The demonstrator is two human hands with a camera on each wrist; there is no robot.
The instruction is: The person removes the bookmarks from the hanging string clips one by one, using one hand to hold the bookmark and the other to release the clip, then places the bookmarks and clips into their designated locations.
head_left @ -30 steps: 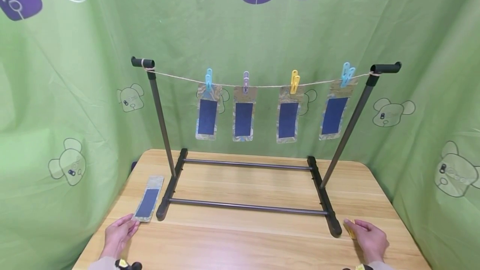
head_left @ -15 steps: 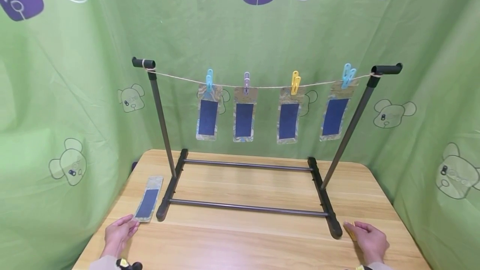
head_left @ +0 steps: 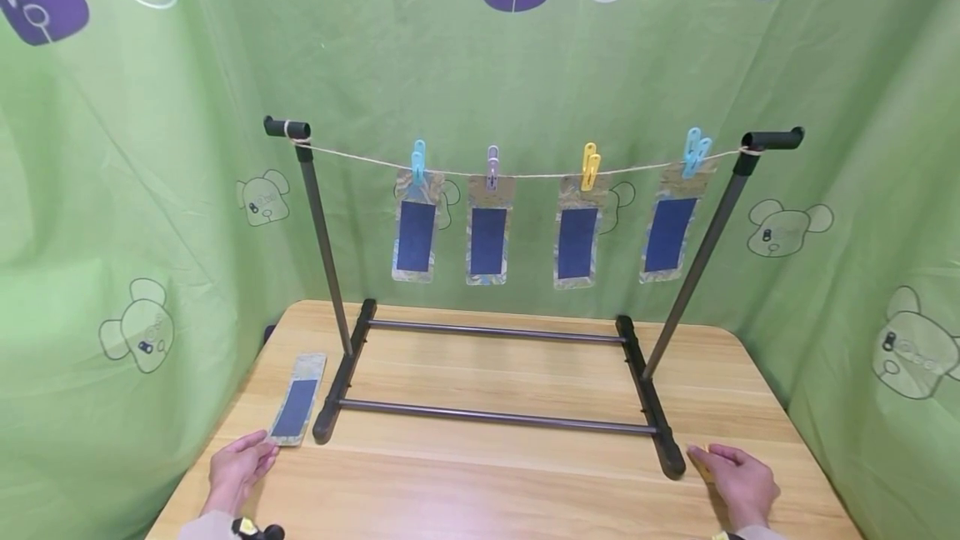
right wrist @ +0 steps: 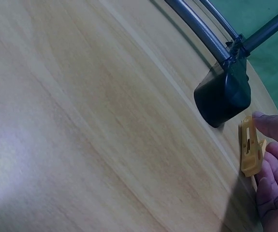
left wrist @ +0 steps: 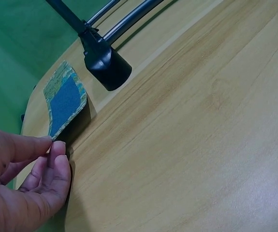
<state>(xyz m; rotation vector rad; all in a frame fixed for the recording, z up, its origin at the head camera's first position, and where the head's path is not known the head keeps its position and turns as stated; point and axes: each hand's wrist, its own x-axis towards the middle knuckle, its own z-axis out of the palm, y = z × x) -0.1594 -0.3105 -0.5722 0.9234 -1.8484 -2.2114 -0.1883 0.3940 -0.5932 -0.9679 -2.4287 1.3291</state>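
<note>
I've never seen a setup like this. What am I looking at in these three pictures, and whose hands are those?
No machine here: a person works with bare hands, wearing three cameras. The wide picture comes from the head; the two close ones from each wrist. On the wooden table stands a black rack with a string across it, where four blue cards hang from coloured pegs. The left hand lifts the near end of a fifth card off the table with its fingertips. The right hand pinches a yellow peg beside the rack's foot.
</note>
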